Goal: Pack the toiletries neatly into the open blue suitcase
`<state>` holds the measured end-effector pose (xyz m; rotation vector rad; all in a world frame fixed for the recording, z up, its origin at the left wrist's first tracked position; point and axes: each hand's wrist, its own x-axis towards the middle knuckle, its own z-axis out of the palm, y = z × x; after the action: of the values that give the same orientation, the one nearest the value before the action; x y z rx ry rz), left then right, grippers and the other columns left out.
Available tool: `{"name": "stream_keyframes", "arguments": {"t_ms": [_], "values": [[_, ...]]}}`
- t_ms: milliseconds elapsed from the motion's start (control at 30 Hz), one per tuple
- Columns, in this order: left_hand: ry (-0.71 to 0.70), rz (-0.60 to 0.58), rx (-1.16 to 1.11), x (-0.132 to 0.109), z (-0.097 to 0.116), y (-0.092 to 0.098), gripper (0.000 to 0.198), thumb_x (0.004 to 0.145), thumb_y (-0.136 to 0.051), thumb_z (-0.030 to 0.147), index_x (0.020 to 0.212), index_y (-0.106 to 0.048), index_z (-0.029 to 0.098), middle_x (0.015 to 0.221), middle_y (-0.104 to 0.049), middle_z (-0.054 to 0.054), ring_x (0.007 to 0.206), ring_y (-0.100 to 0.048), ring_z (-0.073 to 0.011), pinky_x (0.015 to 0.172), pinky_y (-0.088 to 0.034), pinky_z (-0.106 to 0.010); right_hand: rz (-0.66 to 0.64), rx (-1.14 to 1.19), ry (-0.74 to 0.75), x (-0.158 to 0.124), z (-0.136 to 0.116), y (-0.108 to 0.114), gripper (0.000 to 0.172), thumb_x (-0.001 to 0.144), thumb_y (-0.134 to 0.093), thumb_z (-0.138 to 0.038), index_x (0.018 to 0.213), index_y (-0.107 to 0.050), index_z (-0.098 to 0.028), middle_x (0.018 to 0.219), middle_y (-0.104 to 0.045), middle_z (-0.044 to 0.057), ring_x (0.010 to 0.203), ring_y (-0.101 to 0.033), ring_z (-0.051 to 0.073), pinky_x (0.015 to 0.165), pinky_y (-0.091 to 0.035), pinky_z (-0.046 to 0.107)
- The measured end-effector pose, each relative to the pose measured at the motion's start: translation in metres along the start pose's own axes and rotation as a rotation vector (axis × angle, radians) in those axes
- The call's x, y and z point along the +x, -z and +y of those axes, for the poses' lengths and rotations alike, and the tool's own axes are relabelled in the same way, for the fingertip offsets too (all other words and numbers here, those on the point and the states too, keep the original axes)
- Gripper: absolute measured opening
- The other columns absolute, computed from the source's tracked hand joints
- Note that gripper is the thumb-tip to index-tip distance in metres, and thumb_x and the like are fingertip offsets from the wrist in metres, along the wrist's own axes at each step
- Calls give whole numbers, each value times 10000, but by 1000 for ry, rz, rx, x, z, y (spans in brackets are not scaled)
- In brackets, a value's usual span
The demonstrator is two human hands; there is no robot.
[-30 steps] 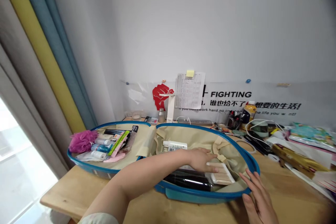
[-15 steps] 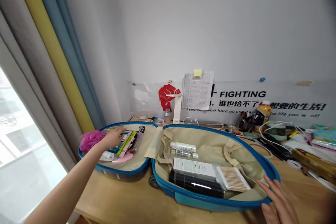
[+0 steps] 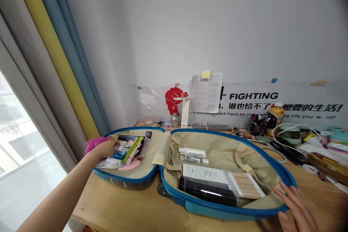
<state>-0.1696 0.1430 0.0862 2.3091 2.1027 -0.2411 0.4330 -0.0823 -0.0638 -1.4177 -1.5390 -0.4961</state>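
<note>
An open blue-rimmed suitcase lies across the wooden desk. In its left half, my left hand is over the pink mesh puff, fingers bent down; what they hold, if anything, is hidden. Beside it are a white tube, a green-and-pink package and other small packs. My right hand rests with fingers spread on the right rim. The right half holds two small bottles, a white box, a black cylinder and a pack of cotton swabs.
Behind the suitcase stand a white lamp and a small grey bottle. At the right are a yellow-capped bottle, pens, cables and a brown case. Curtains hang at the left.
My left hand has moved left and slightly down, from over the small packs to the pink puff. My right hand stays at the rim. The view has shifted slightly.
</note>
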Motion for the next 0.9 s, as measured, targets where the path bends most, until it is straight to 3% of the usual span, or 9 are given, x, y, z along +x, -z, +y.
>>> {"name": "stream_keyframes", "arguments": {"t_ms": [333, 467, 567, 700, 900], "values": [[-48, 20, 52, 5, 8, -1, 328, 896, -599, 405, 1106, -599, 152, 1109, -634, -70, 1003, -610, -210, 901, -488, -441, -7, -43, 1, 3, -7, 4, 396, 957, -364, -349, 1291, -520, -204, 1383, -520, 141, 1368, -393, 353, 1056, -390, 564], [-76, 92, 11, 1, 16, 4, 318, 870, -590, 350, 1110, -588, 140, 1132, -639, -110, 987, -624, -228, 917, -470, -439, -28, -59, 18, 3, -7, 6, 417, 957, -364, -361, 1325, -491, -213, 1402, -500, 140, 1375, -384, 350, 1037, -410, 558], [-130, 170, -55, -5, 33, 15, 341, 834, -513, 296, 1123, -575, 127, 1165, -633, -172, 997, -635, -278, 927, -457, -433, -30, -68, 24, 3, -8, 6, 420, 959, -365, -357, 1338, -479, -215, 1399, -501, 143, 1370, -393, 344, 1028, -420, 554], [-311, 209, -166, -18, 90, 32, 420, 895, -370, 367, 1231, -509, 156, 1197, -636, -136, 1024, -633, -256, 925, -468, -386, -23, -57, 27, 3, -8, 5, 410, 959, -372, -357, 1324, -489, -210, 1398, -503, 146, 1367, -396, 341, 1035, -410, 561], [-724, 68, -216, -21, 225, 35, 340, 923, -486, 337, 1248, -542, 254, 1255, -627, -31, 1171, -559, -176, 1020, -412, -286, -30, -37, -14, 4, -10, 5, 411, 956, -376, -373, 1314, -509, -222, 1398, -508, 137, 1372, -389, 346, 1046, -396, 575]]}}
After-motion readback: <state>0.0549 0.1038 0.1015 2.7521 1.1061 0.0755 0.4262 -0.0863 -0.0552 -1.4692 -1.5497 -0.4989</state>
